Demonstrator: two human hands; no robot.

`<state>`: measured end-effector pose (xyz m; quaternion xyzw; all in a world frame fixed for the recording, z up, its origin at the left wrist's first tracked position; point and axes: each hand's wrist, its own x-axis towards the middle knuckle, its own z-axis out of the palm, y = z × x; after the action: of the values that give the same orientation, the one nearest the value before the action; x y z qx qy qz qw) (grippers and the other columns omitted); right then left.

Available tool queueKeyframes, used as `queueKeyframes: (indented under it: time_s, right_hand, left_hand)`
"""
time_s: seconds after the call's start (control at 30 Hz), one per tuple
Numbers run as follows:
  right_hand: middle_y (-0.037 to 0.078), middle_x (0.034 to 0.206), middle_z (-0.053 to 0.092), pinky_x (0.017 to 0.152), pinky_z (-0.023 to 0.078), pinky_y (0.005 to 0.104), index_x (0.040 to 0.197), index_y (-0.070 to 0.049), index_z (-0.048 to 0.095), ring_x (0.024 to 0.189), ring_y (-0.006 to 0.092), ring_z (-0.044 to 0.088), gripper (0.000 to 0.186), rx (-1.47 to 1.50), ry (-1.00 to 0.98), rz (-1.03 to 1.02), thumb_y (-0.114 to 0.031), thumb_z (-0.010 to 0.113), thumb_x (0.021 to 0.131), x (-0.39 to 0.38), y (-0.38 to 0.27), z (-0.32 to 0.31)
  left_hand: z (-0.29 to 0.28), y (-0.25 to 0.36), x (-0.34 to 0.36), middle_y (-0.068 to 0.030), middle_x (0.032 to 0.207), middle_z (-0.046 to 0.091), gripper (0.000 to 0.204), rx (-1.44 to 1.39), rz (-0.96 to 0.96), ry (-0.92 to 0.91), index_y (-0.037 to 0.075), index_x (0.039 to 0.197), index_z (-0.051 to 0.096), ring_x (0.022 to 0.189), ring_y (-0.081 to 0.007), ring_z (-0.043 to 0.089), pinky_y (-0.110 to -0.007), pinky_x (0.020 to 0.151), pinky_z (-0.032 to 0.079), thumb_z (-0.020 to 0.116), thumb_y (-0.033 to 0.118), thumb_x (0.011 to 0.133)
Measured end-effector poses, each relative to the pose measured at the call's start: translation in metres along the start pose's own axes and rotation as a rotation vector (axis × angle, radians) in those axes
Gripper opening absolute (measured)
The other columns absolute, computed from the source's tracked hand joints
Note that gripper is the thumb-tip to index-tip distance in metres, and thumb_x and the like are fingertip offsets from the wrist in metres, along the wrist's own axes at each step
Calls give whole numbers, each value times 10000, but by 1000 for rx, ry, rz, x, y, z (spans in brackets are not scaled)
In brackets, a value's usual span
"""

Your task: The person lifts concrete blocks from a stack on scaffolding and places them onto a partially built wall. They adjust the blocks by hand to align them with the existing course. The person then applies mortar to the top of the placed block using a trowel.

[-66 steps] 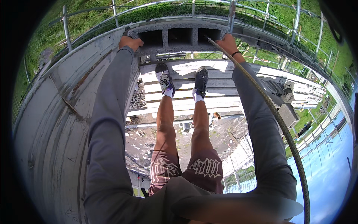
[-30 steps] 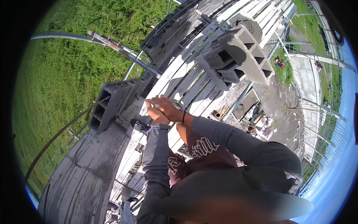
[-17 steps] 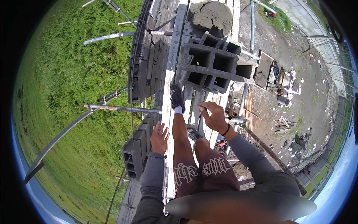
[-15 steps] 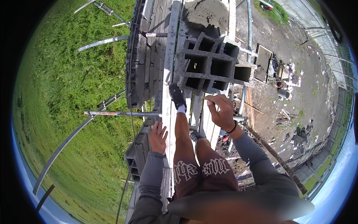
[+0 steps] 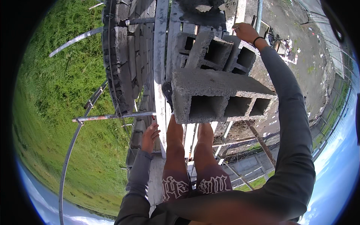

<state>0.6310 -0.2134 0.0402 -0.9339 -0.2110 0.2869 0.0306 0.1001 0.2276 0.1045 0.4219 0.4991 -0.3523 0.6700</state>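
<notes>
My right hand (image 5: pixel 243 31) is at the top right, above the stacked grey hollow blocks (image 5: pixel 213 50), fingers closed on something I cannot make out. My left hand (image 5: pixel 150 134) is lower left, fingers apart and slightly bent, holding nothing, beside the white planks (image 5: pixel 161 56). A large three-cell concrete block (image 5: pixel 221 84) lies tilted across the middle, in front of the other blocks and over my legs in the view, partly hiding my shoe. A dark board with grey mortar (image 5: pixel 193 13) sits beyond the blocks at the top edge.
A rough block wall (image 5: pixel 122 63) runs along the left, with scaffold pipes (image 5: pixel 105 118) projecting over grass far below. Right of the planks is a drop to littered ground (image 5: pixel 303 56), crossed by a pale pipe (image 5: pixel 259 13) and a rusty pole (image 5: pixel 258 138).
My right hand has reached forward and up to the far side of the blocks. The front block appears nearer, larger and turned. My left hand has shifted slightly left; the view has moved.
</notes>
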Motion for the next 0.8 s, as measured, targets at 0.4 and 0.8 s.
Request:
queueKeyframes:
  time_s: [0.4, 0.8]
  right_hand:
    - [144, 1546, 463, 918, 578, 474, 1614, -263, 232, 1357, 356, 503, 669, -123, -903, 276, -324, 497, 1003, 130, 45, 103]
    - [131, 1047, 679, 839, 524, 384, 1089, -99, 684, 896, 325, 626, 229, -107, 127, -154, -138, 529, 925, 37, 19, -138]
  left_hand:
    - [-79, -197, -67, -105, 1457, 548, 663, -178, -301, 479, 78, 1492, 473, 1179, -237, 604, -383, 1001, 460, 588, 491, 987]
    - [24, -228, -96, -114, 1454, 548, 522, -650, -47, 225, 70, 1502, 448, 1157, -194, 617, -338, 967, 526, 479, 343, 1059]
